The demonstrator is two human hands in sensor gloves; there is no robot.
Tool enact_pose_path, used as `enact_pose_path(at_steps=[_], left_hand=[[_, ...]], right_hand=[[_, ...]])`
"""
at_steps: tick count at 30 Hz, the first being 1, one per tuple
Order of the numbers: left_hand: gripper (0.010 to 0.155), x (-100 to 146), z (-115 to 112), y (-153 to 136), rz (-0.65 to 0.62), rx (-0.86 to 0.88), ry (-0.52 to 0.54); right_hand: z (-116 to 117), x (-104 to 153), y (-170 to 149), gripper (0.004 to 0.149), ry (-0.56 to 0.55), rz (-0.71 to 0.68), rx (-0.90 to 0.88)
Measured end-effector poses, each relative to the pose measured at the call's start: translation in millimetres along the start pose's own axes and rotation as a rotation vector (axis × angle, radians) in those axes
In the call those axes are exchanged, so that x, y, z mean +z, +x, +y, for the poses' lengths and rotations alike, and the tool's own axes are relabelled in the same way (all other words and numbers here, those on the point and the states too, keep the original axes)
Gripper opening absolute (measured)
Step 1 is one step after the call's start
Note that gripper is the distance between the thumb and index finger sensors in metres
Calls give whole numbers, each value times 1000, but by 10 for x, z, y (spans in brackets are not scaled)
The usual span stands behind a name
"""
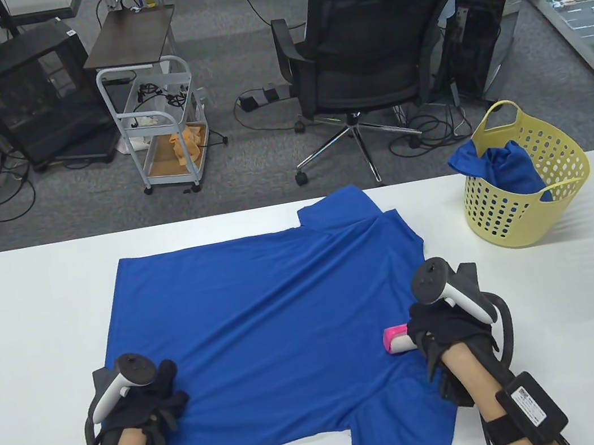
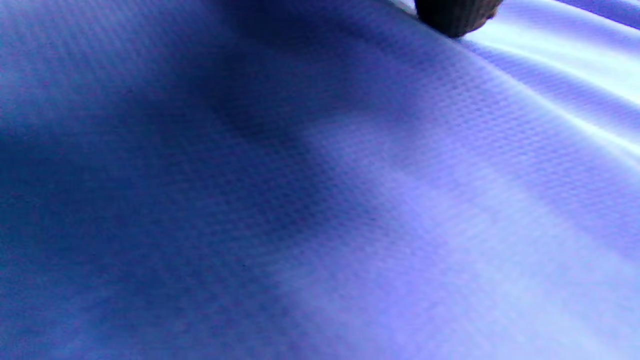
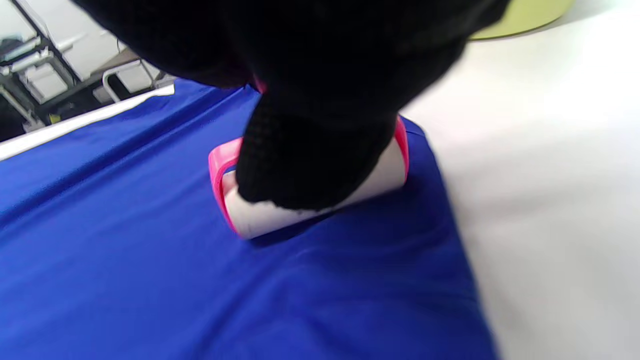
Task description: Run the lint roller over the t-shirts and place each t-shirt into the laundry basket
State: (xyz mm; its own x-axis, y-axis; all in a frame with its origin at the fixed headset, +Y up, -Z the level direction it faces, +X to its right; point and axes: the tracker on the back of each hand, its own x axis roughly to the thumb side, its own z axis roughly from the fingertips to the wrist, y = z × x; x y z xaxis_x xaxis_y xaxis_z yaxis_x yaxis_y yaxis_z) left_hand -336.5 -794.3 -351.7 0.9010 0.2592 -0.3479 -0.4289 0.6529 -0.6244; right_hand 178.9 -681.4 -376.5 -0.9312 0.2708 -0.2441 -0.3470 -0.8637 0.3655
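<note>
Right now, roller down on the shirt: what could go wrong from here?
1. The lint roller sits near the blue t-shirt's right edge; a sticky stroke could lift or bunch the fabric, already rippled in the left wrist view.
2. The left hand pins only the far left side, so cloth near the roller may drag along.
3. The right hand hides most of the roller, so contact is hard to judge.
4. The laundry basket already holds blue cloth draped over its rim.
</note>
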Motion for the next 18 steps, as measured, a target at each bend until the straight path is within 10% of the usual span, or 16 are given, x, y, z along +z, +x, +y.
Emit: enact_pose_path(at_steps=[11, 18], left_hand=[[72, 1, -1, 0, -1, -2, -5], [72, -4, -9, -3, -7, 0, 3]], right_hand=[[-105, -1342, 246, 61, -111, 51, -37], [-125, -1697, 276, 73, -110, 54, -89]])
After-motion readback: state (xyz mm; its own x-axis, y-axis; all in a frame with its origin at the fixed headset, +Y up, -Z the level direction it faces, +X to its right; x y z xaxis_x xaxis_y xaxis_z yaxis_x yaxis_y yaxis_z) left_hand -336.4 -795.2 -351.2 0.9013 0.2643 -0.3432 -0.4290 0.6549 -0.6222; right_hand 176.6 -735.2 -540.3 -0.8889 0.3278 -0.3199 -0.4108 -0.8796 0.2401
